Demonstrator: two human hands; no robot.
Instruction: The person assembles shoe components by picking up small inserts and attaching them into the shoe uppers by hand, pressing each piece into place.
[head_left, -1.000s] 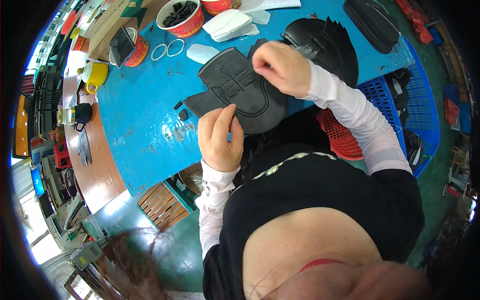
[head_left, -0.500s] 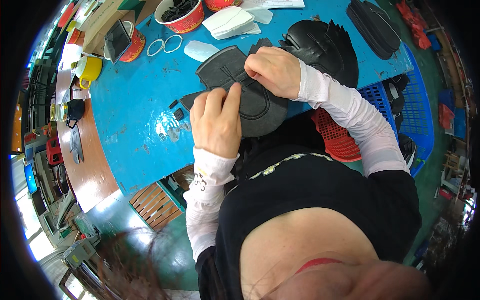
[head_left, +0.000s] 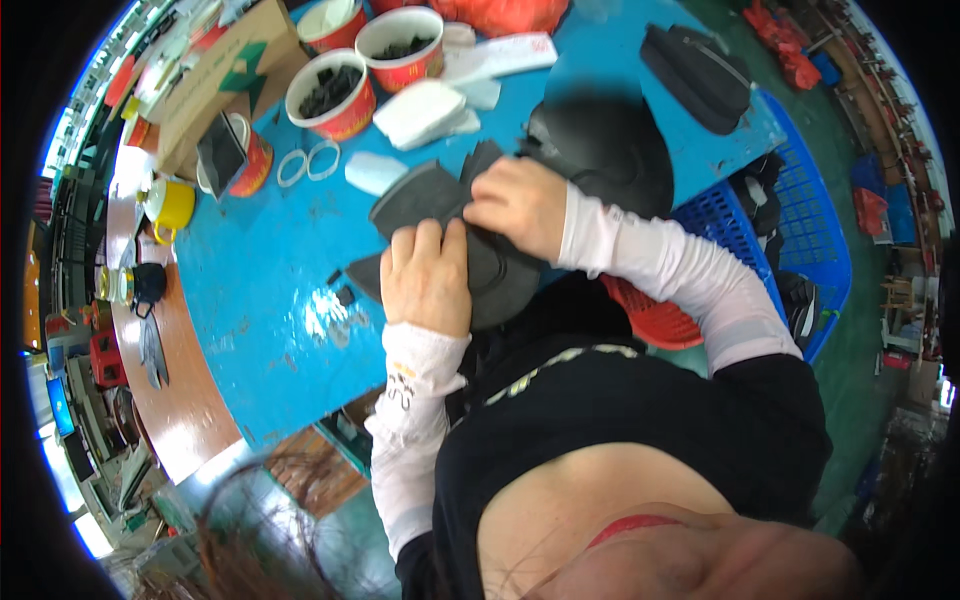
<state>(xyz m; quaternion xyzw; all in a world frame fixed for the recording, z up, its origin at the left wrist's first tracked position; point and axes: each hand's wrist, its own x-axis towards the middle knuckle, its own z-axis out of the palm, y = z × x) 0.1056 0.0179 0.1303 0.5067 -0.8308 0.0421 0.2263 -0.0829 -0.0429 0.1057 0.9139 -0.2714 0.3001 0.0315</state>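
Note:
A dark grey-black, leather-like cut panel (head_left: 415, 197) with rounded flaps lies at the near edge of the blue table. My left hand (head_left: 428, 285) is closed on its left part, fingers bent at the middle seam. Just right of it, my right hand (head_left: 522, 208) pinches the panel, its fingertips close to those of my left hand. What sits between the fingertips is too small to make out. Beyond my right wrist rests a pile of shiny black panels (head_left: 605, 145). Small black scraps (head_left: 345, 296) lie left of the panel.
Red-and-white paper tubs (head_left: 335, 122) with black bits stand at the back, near folded white cloths (head_left: 418, 113) and two white rings (head_left: 292, 168). A yellow mug (head_left: 172, 205) is at the left. Stacked black pieces (head_left: 697, 85) lie far right, above a blue crate (head_left: 805, 240).
The whole view has shifted, so the tabletop things appear lower and further left. Both hands stay on the panel, their fingertips still close together at its middle.

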